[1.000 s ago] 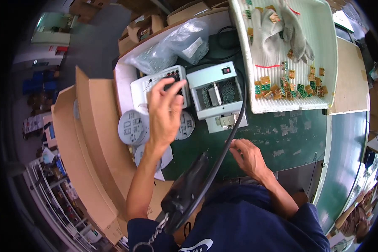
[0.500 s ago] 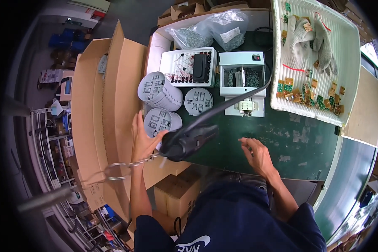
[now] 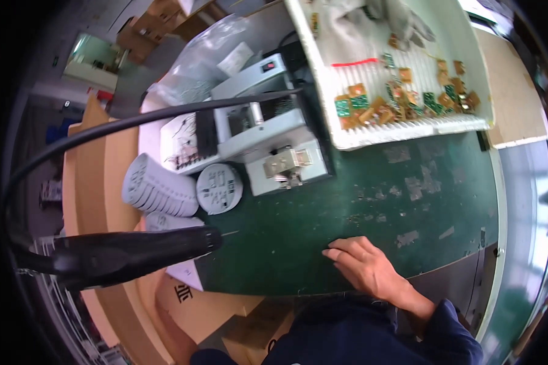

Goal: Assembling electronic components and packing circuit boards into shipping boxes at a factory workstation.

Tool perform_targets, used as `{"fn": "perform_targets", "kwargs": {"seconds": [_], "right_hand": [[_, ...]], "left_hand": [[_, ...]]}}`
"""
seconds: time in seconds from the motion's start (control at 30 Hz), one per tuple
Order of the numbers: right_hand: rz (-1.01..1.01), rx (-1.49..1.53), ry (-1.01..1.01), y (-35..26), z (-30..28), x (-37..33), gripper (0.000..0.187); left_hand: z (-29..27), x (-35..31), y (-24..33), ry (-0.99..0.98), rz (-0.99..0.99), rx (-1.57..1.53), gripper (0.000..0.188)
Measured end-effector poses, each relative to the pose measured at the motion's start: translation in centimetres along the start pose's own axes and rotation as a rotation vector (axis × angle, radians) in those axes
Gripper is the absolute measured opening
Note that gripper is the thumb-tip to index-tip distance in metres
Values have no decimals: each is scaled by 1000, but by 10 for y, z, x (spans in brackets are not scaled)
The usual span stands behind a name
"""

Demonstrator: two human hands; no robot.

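Observation:
My right hand [image 3: 365, 264] rests palm down on the dark green table mat [image 3: 377, 207] near its front edge, fingers slightly spread, holding nothing. My left hand is out of sight. A black tool [image 3: 128, 255] with a thick black cable [image 3: 134, 125] hangs close to the camera at the left, hiding what lies behind it. Beyond it stand stacks of round grey discs [image 3: 158, 188] and one single disc [image 3: 219, 188]. Behind them sits a white machine [image 3: 268, 137] with a small metal part [image 3: 283, 164] at its front.
A white tray [image 3: 408, 131] at the back right holds several small green and orange circuit pieces and a grey cloth. A clear plastic bag [image 3: 207, 55] lies at the back. Open cardboard boxes [image 3: 97, 182] stand at the left. A tan board [image 3: 517, 91] lies at the far right.
My left hand, which reached toward the discs and boxes, has gone out of view. The view has shifted closer to the table. My right hand stays resting on the mat.

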State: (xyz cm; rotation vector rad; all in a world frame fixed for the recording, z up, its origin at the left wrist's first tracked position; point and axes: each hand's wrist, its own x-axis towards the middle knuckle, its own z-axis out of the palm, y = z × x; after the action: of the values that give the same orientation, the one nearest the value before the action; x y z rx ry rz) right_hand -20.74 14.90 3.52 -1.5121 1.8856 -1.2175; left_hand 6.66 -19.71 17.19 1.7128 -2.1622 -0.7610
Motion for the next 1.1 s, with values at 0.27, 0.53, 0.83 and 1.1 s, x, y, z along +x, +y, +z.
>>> {"fn": "perform_targets", "kwargs": {"seconds": [0.27, 0.53, 0.83, 1.1], "right_hand": [[-204, 0, 173, 6, -7, -17, 37], [47, -317, 664, 68, -235, 45, 31], [40, -381, 447, 71, -141, -17, 27], [19, -684, 445, 66, -70, -65, 37]], "left_hand": [[-1, -18, 12, -169, 387, 269, 69], [9, -11, -4, -72, 507, 182, 75], [-3, -5, -52, 134, 742, 369, 68], [42, -132, -46, 431, 736, -534, 46]]}}
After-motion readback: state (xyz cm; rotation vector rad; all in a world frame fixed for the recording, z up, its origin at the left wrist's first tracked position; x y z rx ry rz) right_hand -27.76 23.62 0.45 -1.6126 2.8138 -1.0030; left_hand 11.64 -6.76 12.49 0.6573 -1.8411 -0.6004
